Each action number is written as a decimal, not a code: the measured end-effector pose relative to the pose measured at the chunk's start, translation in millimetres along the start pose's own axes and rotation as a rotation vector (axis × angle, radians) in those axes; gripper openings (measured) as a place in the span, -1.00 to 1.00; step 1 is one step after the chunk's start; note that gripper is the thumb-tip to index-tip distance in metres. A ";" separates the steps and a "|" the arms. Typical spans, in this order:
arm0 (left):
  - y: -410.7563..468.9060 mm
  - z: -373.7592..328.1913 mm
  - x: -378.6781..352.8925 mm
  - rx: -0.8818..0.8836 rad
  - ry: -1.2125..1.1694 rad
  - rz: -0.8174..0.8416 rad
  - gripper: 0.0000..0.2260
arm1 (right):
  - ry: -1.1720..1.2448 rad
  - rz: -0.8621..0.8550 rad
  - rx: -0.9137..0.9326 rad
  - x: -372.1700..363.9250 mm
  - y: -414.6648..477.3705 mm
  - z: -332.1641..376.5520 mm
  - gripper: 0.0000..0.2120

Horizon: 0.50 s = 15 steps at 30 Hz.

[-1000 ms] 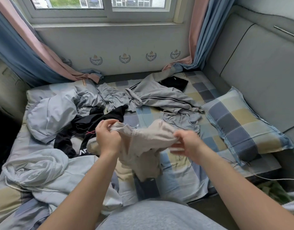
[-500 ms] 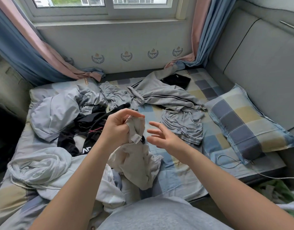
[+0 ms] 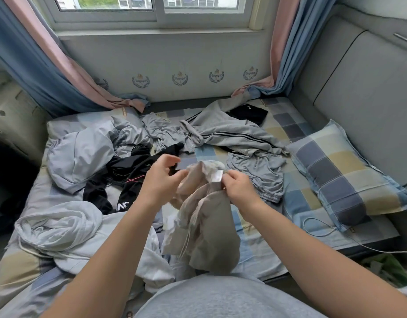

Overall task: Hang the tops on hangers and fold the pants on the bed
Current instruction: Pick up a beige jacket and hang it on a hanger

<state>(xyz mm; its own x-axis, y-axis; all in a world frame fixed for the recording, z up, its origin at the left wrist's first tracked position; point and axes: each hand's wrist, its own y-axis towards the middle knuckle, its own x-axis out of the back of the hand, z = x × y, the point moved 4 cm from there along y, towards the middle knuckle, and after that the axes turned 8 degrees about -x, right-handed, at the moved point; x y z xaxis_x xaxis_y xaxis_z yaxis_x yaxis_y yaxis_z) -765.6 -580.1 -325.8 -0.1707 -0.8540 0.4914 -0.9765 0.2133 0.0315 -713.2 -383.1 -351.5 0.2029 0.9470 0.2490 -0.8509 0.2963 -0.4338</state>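
Observation:
A beige garment [image 3: 207, 228] hangs bunched between my hands above the bed [image 3: 287, 131], its white label showing at the top. My left hand [image 3: 162, 180] pinches its upper edge on the left. My right hand [image 3: 238, 189] pinches the fabric right by the label. Behind them lie a grey striped jacket [image 3: 230, 131], grey shorts [image 3: 257, 173], black clothes [image 3: 126, 173] with white lettering, and a small black garment [image 3: 250, 113] near the window wall. No hanger shows.
A checked pillow [image 3: 342, 173] leans at the right beside the grey headboard [image 3: 363, 88]. Crumpled pale-blue tops [image 3: 83, 152] and a white-blue hooded top [image 3: 58, 228] fill the left of the bed. A white cable [image 3: 324, 232] runs along the front right edge.
My right hand, open and apart half a second ago, has closed on the beige garment at its label. My left hand has shifted its hold along the top edge and the cloth hangs lower.

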 end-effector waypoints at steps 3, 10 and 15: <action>-7.5 16.7 -5.8 0.225 0.048 0.098 -0.71 | 0.265 -0.049 -0.158 11.9 5.9 -7.1 -0.85; -44.3 22.7 -48.8 0.740 -0.483 0.605 -0.18 | 0.483 0.112 -0.123 11.7 -13.5 3.2 -0.82; -29.1 21.9 -60.6 0.643 -0.829 0.237 -0.85 | 0.408 0.180 -0.155 6.1 -24.6 -6.0 -0.80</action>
<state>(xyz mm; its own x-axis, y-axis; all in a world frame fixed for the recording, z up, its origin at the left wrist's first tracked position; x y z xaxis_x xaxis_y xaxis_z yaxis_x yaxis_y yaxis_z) -729.7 -545.0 -375.6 -0.1646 -0.9309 -0.3260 -0.7518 0.3324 -0.5695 -688.1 -383.9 -344.5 0.2590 0.9471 -0.1896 -0.8141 0.1084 -0.5706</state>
